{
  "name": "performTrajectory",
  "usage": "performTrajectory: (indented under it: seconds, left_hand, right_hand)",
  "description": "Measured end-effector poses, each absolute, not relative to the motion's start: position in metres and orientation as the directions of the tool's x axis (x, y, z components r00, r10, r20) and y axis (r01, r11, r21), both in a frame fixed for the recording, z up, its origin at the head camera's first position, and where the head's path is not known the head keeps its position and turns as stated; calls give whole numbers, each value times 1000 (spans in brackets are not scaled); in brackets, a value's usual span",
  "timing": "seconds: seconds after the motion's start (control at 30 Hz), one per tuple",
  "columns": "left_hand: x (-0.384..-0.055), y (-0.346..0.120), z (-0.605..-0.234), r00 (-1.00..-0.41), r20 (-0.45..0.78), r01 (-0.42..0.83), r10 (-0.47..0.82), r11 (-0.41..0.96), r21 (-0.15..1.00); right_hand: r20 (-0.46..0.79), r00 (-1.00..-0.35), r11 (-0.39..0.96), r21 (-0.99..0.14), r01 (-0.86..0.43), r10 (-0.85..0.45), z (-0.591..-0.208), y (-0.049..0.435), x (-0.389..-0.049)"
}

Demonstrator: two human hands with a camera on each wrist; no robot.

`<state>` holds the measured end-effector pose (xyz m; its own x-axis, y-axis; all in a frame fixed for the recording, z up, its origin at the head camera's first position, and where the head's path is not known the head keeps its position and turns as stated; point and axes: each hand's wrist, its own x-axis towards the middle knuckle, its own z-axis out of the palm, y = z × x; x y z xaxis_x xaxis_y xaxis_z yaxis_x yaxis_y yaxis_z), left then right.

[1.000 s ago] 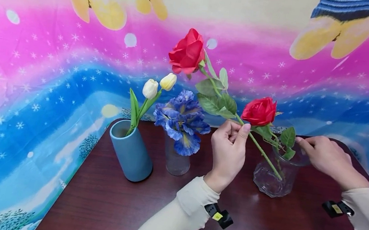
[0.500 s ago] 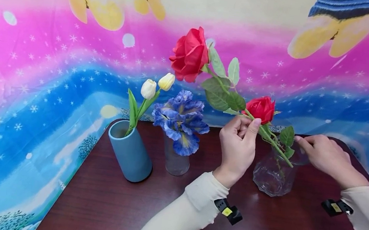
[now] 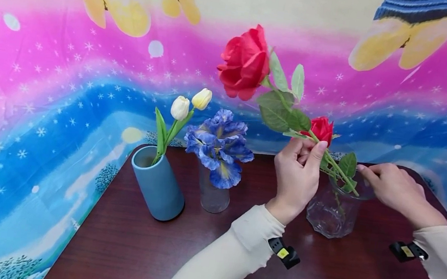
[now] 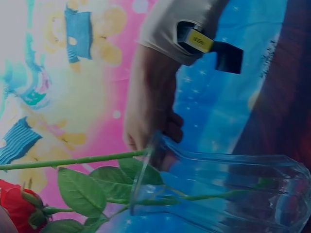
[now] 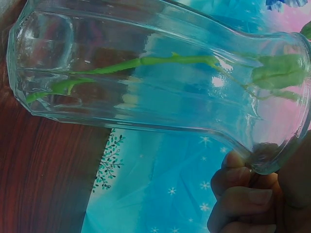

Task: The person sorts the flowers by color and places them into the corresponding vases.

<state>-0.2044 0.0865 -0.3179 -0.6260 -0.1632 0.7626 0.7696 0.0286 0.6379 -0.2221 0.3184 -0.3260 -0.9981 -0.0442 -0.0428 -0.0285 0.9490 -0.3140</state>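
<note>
My left hand [image 3: 298, 175] pinches the green stem of a large red rose [image 3: 245, 64] between thumb and fingers. The bloom leans up to the left, and the stem's lower end is at the mouth of a clear glass vase [image 3: 330, 218]. A second red rose [image 3: 321, 129] stands in that vase, partly hidden behind my left hand; its stem [image 5: 146, 61] runs down inside the glass in the right wrist view. My right hand [image 3: 399, 192] pinches the vase's flared rim from the right. In the left wrist view, the held stem [image 4: 87, 159] reaches the rim.
Left of the hands, a blue vase [image 3: 158, 187] holds white tulips [image 3: 180, 108]. Beside it a slim clear vase [image 3: 214, 198] carries a blue-purple iris [image 3: 220, 148]. All stand on a dark wood table [image 3: 120, 247]. A printed cloth [image 3: 69, 71] hangs behind.
My left hand has moved right with the rose, bringing the stem's end from in front of the glass vase up to its mouth. My right hand has stayed at the rim.
</note>
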Motion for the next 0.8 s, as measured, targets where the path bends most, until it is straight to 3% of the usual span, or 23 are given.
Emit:
performTrajectory:
  seconds: [0.37,0.8]
  left_hand:
    - [-206,100,-333,-593,801,791,-82,131,598]
    - [-207,108,-349,-595,803,769,-8,283,573]
  right_hand:
    - [-45,-998,950,-311,-15,-31,-328,319,-224]
    - [-45,-998,949,-314,-20,-36,-328,318,-223]
